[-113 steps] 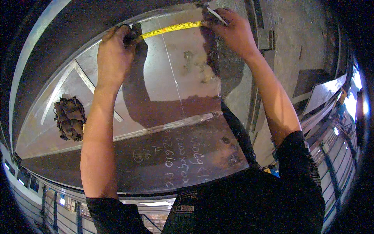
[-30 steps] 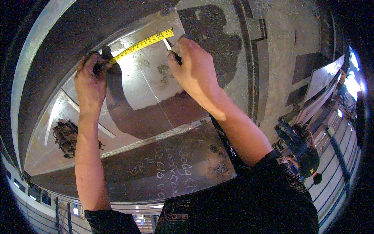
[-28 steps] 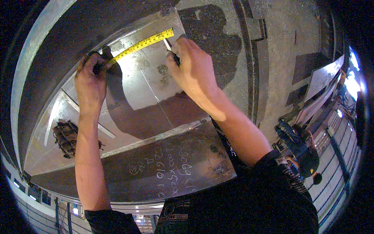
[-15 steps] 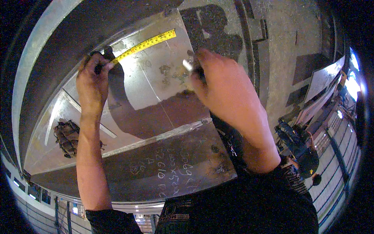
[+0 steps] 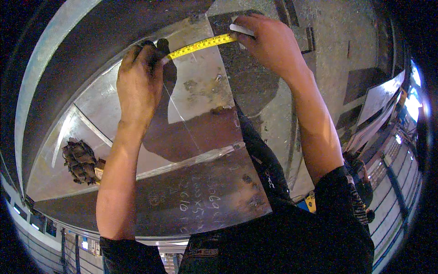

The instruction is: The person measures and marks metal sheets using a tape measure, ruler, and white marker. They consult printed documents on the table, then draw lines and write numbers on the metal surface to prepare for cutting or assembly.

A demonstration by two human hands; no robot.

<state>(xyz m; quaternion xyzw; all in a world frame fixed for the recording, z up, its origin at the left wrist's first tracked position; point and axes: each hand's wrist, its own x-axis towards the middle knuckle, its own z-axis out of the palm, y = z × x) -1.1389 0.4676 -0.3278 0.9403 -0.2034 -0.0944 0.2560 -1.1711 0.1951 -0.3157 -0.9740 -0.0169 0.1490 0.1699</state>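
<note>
Grey, scuffed sheet metal fills the workbench, with a yellow tape measure stretched across its far edge. At one end the left hand closes around the tape's dark case; at the other the right hand pinches a white marker beside the tape's tip. A crumpled glove lies well to the left.

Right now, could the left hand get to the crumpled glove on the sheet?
Probably yes, but not freely: the left hand is pinning the tape measure. The glove lies nearer the body, beside the forearm, with bare metal sheet between.
</note>
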